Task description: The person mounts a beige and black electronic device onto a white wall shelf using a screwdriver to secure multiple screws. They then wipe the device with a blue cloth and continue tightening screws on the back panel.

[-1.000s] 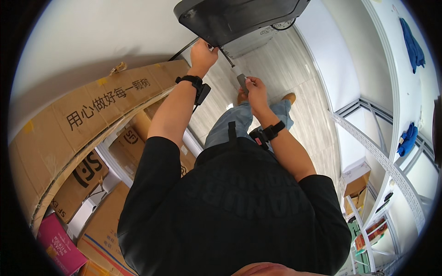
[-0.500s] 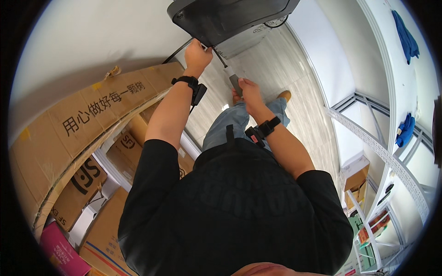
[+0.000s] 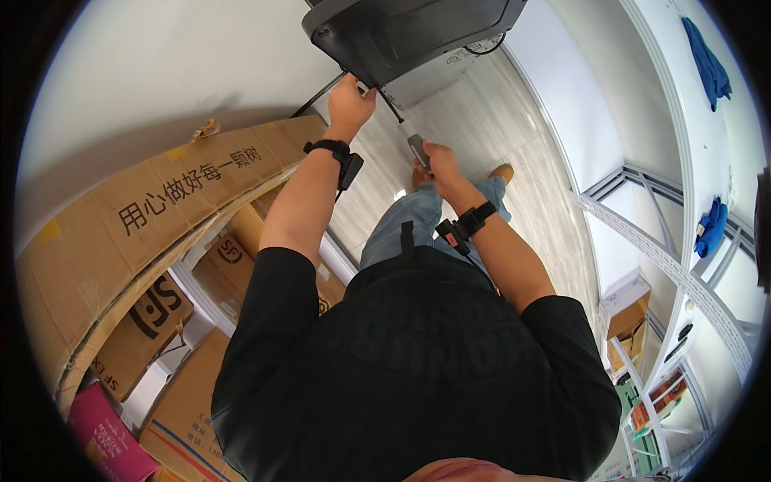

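A large black plastic casing (image 3: 418,36) with rounded corners fills the top of the view. Against its lower edge my left hand (image 3: 351,107) is closed, its fingertips tucked out of sight, so what it grips cannot be made out. Lower and to the right, my right hand (image 3: 440,166) is wrapped around a grey-handled tool (image 3: 418,148) with a pale collar. From that collar a thin black shaft (image 3: 389,104) slants up to the casing's edge beside my left hand. Both wrists wear black straps with small boxes.
A long cardboard carton (image 3: 185,181) runs along the left, above several brown boxes (image 3: 152,313) and a pink box (image 3: 108,434). White perforated shelving (image 3: 658,253) with blue cloths (image 3: 711,227) stands at right. My legs are over the pale wood-look floor (image 3: 542,209).
The whole view has shifted slightly, moving the casing and both hands a little right and down in the picture. Both hands keep their holds, close to the same places.
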Demonstrator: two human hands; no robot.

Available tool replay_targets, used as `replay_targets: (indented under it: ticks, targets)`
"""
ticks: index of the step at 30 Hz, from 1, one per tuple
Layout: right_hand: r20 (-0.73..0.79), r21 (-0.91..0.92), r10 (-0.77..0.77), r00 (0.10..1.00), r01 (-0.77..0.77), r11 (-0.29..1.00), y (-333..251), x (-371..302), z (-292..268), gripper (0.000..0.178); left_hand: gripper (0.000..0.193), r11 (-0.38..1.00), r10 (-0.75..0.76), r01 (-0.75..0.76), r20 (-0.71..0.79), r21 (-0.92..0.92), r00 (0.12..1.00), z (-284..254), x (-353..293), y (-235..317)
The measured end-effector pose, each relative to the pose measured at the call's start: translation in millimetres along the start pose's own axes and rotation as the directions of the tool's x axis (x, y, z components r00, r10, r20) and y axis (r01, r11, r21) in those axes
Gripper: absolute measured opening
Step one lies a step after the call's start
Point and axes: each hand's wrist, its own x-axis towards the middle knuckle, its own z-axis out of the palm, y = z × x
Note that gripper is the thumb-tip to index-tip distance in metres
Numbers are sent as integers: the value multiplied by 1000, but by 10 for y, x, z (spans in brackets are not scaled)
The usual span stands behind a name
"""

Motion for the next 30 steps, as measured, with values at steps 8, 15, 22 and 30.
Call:
replay_targets:
  ticks: [8, 15, 22, 30]
  targets:
    - [-36, 59, -35, 999, 37, 998, -37, -161, 93, 42, 26, 996, 53, -57, -60, -68, 997, 91, -40, -128]
    - [2, 95, -21, 1000, 20, 995, -111, -135, 28, 36, 29, 993, 83, -89, -75, -79, 994, 116, -48, -147]
    - [51, 26, -50, 997, 49, 998, -123, -141, 51, 34, 29, 995, 78, -82, -73, -61, 994, 81, -63, -69]
    - [-50, -154, -134, 990, 125, 980, -96, -144, 144, 42, 30, 994, 90, -93, -62, -49, 994, 116, -44, -103]
